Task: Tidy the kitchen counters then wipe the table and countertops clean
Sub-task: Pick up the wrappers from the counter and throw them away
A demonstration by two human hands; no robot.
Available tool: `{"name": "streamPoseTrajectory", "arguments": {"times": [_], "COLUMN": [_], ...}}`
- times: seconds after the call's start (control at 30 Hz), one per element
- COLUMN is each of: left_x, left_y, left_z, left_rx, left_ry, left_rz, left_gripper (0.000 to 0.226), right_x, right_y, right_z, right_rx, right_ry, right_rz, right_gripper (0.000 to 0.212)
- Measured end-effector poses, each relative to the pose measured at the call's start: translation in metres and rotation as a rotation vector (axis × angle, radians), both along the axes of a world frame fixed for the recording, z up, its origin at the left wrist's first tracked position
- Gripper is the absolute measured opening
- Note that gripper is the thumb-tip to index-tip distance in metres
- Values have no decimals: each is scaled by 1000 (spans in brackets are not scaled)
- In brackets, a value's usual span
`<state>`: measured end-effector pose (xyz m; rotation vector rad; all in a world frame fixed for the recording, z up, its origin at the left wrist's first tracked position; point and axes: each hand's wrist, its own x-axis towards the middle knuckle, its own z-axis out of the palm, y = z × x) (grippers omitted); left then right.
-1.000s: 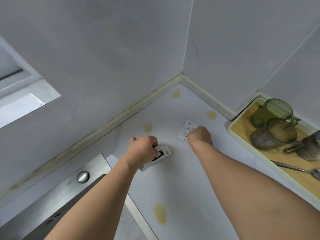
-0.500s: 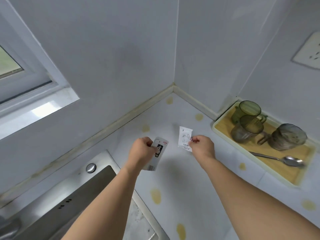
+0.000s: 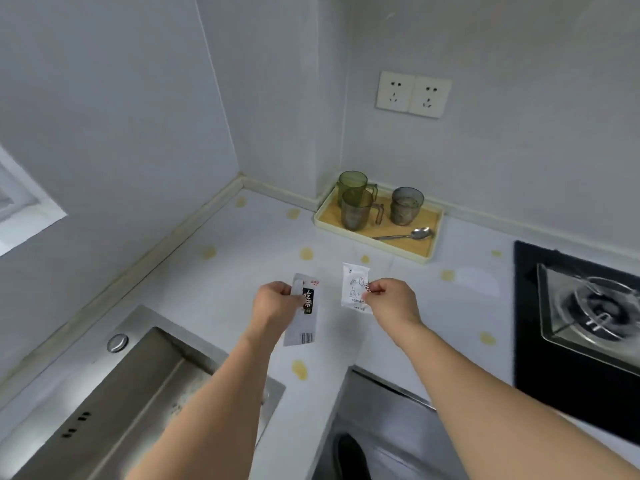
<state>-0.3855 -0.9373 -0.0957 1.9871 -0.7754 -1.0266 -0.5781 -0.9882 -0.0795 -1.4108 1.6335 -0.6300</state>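
Observation:
My left hand (image 3: 275, 303) grips a long grey sachet (image 3: 304, 318) with a black label and a barcode, held upright above the white countertop (image 3: 221, 292). To its right, my right hand (image 3: 393, 301) pinches a small white packet (image 3: 353, 287) with line drawings on it by its right edge. Both packets hang clear of the counter, a short gap apart. The countertop has several yellow spots on it.
A steel sink (image 3: 114, 403) lies at the lower left. A cream tray (image 3: 429, 252) at the back holds three tinted cups (image 3: 355, 209) and a spoon (image 3: 405, 235). A black gas hob (image 3: 585, 313) sits on the right, a double wall socket (image 3: 414, 95) above.
Both hands have lifted their packets off the counter and drawn them back toward me. The view has swung right, bringing the hob and wall socket into sight.

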Motion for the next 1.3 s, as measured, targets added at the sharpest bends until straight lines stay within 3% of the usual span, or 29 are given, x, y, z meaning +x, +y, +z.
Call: {"name": "streamPoseTrajectory", "arguments": {"times": [0.13, 0.47, 0.6, 0.8, 0.97, 1.1, 1.3], "left_x": [-68, -262, -369, -561, -693, -777, -899], "left_y": [13, 39, 65, 131, 178, 192, 181], "left_z": [12, 54, 55, 43, 34, 28, -4], "left_rx": [13, -52, -75, -102, -84, -59, 5], "left_ry": [25, -17, -12, -20, -28, -47, -110], "left_rz": [-159, -499, -627, -832, -1011, -1131, -1217], "left_gripper": [38, 35, 35, 20, 23, 30, 37], "right_x": [-71, -269, -365, -539, -655, -735, -843], "right_y": [44, 141, 192, 291, 355, 378, 383], "right_z": [12, 41, 42, 30, 13, 1, -12], "right_rx": [15, -44, -16, 24, 93, 129, 185], "right_ry": [53, 42, 89, 111, 86, 67, 97], "right_rz": [-101, -395, -488, -653, -777, -838, -857], "right_gripper": [11, 3, 15, 23, 13, 12, 26]}}
